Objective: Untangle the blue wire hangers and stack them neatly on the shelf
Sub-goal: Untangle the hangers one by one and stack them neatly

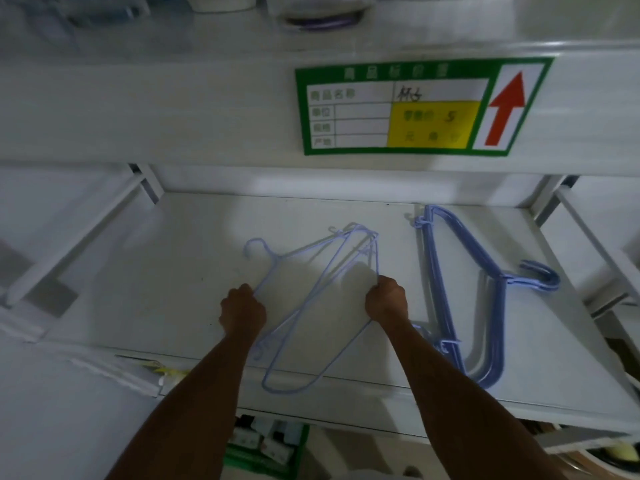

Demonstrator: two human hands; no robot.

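A tangle of pale blue wire hangers (pixel 313 268) lies in the middle of the white shelf (pixel 194 244). One hook points left and one rounded corner juts over the shelf's front edge. My left hand (pixel 242 311) is closed on a wire at the tangle's left side. My right hand (pixel 386 299) grips a wire at its right side. To the right, a neat stack of blue hangers (pixel 460 271) rests flat on the shelf, its hooks pointing right.
The shelf above carries a green price label (pixel 412 105) with a red arrow on its front face. White shelf brackets (pixel 83 233) slope down on both sides. A green crate (pixel 270 448) with small boxes sits below the shelf.
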